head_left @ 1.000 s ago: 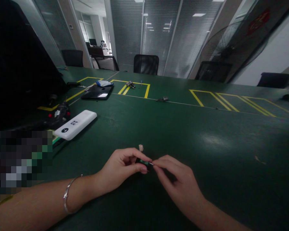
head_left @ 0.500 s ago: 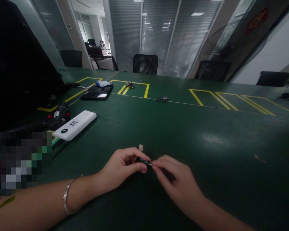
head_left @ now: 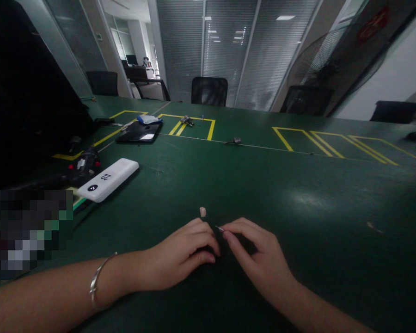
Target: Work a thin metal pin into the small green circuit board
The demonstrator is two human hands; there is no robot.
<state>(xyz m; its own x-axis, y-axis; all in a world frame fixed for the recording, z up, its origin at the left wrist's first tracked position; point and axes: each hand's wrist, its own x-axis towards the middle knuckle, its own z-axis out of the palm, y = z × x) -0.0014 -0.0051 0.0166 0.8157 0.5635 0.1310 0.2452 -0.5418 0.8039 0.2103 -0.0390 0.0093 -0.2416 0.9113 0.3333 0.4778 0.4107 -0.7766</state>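
Note:
My left hand (head_left: 183,252) rests knuckles-up on the green table (head_left: 298,199), fingers curled over a small dark part that is now hidden under them. My right hand (head_left: 254,252) sits beside it, thumb and forefinger pinched on a thin metal pin (head_left: 219,228) that points toward the left hand. A silver bracelet (head_left: 99,280) circles my left wrist. A tiny pale piece (head_left: 203,212) lies on the table just beyond the fingertips.
A white power bank (head_left: 108,179) lies at the left beside a black and red tool (head_left: 85,164). Farther back are a black tablet (head_left: 140,132), small metal parts (head_left: 187,121) and another metal part (head_left: 235,140) among yellow floor-tape boxes. Chairs stand behind the table.
My left hand has turned palm down and closed over the small green-and-black part, which no longer shows. The right hand's pinch has risen slightly, and the pin tip now shows between the hands.

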